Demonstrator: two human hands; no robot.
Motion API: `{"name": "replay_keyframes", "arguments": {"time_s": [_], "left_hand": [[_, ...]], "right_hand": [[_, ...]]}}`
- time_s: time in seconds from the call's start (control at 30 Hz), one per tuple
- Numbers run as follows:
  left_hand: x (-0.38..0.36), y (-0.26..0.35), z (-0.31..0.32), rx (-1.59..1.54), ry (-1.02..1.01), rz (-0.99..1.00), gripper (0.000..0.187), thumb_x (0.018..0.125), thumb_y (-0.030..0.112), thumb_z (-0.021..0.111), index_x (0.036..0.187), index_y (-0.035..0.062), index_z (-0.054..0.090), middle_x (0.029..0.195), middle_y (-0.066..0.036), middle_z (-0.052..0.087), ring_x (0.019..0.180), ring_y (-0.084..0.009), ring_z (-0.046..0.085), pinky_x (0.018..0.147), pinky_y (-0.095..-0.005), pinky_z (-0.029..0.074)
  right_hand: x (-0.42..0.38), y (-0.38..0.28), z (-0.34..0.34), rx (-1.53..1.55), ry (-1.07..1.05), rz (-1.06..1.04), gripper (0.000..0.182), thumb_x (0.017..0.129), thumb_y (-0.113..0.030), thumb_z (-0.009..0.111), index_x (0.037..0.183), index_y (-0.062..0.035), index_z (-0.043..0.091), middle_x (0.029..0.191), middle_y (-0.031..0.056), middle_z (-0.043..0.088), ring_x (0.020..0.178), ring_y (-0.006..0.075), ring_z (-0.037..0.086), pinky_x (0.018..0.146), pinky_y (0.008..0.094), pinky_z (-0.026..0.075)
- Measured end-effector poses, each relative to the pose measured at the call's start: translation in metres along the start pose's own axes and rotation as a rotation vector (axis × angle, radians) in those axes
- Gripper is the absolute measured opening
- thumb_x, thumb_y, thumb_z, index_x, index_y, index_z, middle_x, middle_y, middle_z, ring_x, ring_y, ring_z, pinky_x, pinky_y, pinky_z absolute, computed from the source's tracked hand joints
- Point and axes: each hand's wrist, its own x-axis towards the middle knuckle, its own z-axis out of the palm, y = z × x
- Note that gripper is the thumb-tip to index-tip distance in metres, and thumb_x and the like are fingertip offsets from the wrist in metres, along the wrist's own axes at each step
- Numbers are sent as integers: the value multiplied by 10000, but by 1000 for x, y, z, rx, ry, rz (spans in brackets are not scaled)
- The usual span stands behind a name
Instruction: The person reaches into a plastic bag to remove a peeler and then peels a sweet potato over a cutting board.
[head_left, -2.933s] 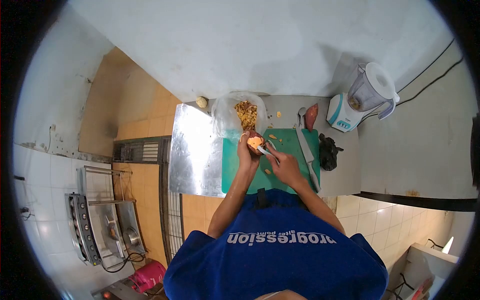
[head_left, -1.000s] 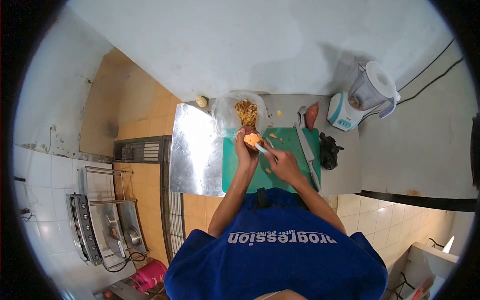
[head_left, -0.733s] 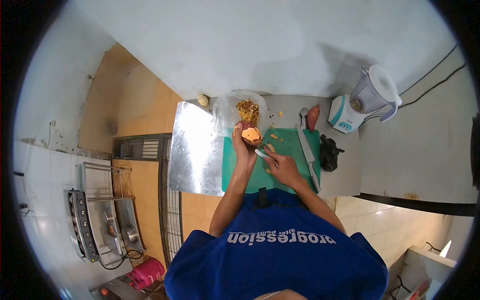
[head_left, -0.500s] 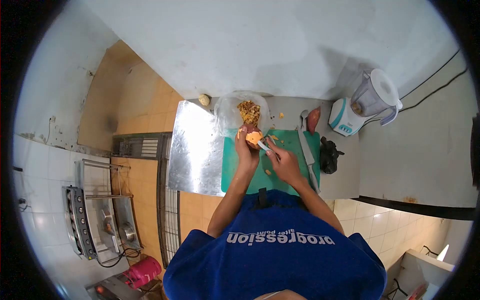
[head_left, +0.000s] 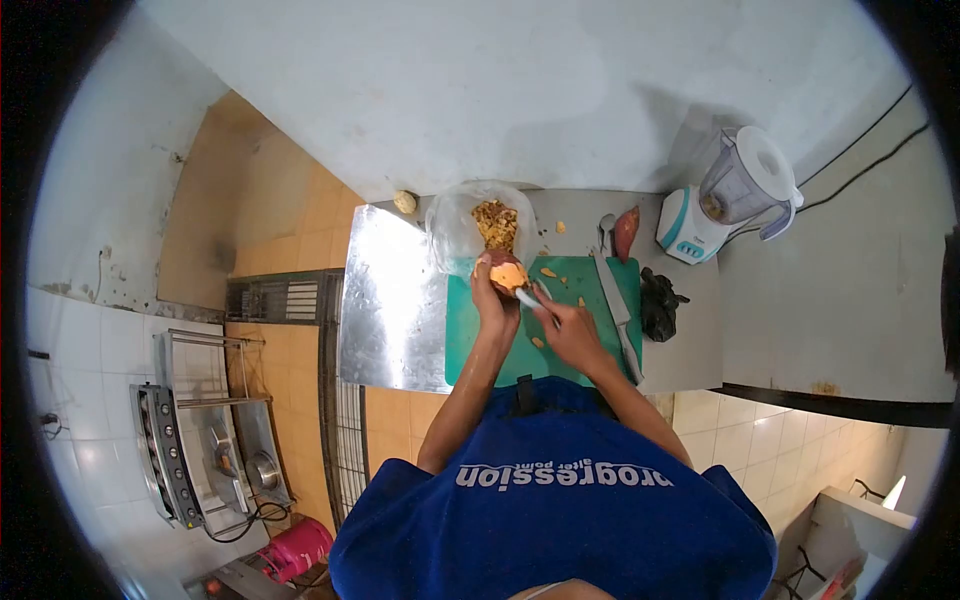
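My left hand (head_left: 495, 302) is closed around a sweet potato (head_left: 508, 276) with orange flesh bared on its near side and reddish skin elsewhere. A pale-handled peeler (head_left: 531, 297) is gripped in my right hand (head_left: 572, 332), its head against the lower right of the sweet potato; the blade is too small to make out. Both hands are over a green cutting board (head_left: 490, 355) strewn with orange peel scraps (head_left: 547, 272). Just beyond them, a clear plastic bag (head_left: 450, 230) holds a brown-yellow heap of chopped bits or peelings (head_left: 495, 224).
A large knife (head_left: 617, 305) lies along the board's right side. Beyond it are a spoon (head_left: 606, 228), an unpeeled sweet potato (head_left: 626, 234) and a black plastic bag (head_left: 660, 305). A blender (head_left: 725, 195) stands at the far right, and a pale round lump (head_left: 405, 202) by the wall.
My right hand and the peeler have shifted slightly at the sweet potato's edge. A little more orange flesh shows, and peel scraps on the board beside it lie differently.
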Motion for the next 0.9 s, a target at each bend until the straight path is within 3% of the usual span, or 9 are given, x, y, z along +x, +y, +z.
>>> {"name": "replay_keyframes", "arguments": {"time_s": [0.03,0.1,0.17,0.23,0.47,0.63,0.7,0.77,0.9], "left_hand": [[3,4,1,-1,-5,5,227,997,362,548,1032,137,557,970,-9,615,931,-175,622,813,-340,514],[12,16,0,-135,-40,-14,310,963,337,626,1137,98,535,1067,-65,599,991,-212,628,864,-386,535],[15,18,-2,-96,-86,30,301,968,343,613,1124,97,534,1055,-57,602,990,-209,632,870,-387,534],[14,19,-4,-53,-133,57,299,968,342,613,1117,97,529,1049,-56,602,980,-210,634,866,-389,534],[-2,5,1,-45,-98,-68,303,991,419,549,1099,137,570,1028,-30,632,957,-185,629,844,-364,527],[10,27,5,-108,7,-25,334,982,442,564,1129,142,560,1043,-32,632,973,-176,634,850,-365,531],[7,28,8,-46,0,52,329,981,442,563,1112,140,563,1036,-32,631,967,-178,632,847,-365,531],[1,27,6,-51,-49,29,290,993,341,579,1150,103,526,1056,-67,609,971,-212,636,830,-377,543],[-5,11,0,-62,-196,-28,287,996,350,571,1128,97,536,1047,-62,613,957,-212,637,822,-372,546]], "right_hand": [[-4,2,-1,-69,-90,33,410,979,-287,591,1358,-134,615,787,221,679,701,388,666,683,457,523],[-11,6,-4,-30,-79,82,414,983,-295,585,1365,-137,610,765,213,671,690,378,663,676,453,521],[-8,11,-6,1,-93,123,418,987,-303,578,1371,-139,604,743,205,663,679,368,659,670,449,518],[2,0,-13,89,58,68,424,990,-318,574,1371,-136,603,738,199,656,670,360,653,662,446,518],[20,-17,-10,99,133,-56,404,988,-299,573,1350,-125,621,821,225,678,724,368,672,655,449,516],[-9,0,0,-70,-73,-17,418,983,-301,579,1352,-106,613,940,216,698,781,363,690,678,442,528],[3,-3,-9,8,-22,5,424,982,-310,581,1358,-116,610,956,213,700,782,366,689,679,447,527],[13,-20,-20,95,25,39,430,980,-319,583,1363,-126,607,972,211,702,784,368,689,681,452,526],[25,-27,-16,55,101,-63,406,974,-243,593,1354,-100,611,894,208,696,768,381,670,712,433,519]]}}
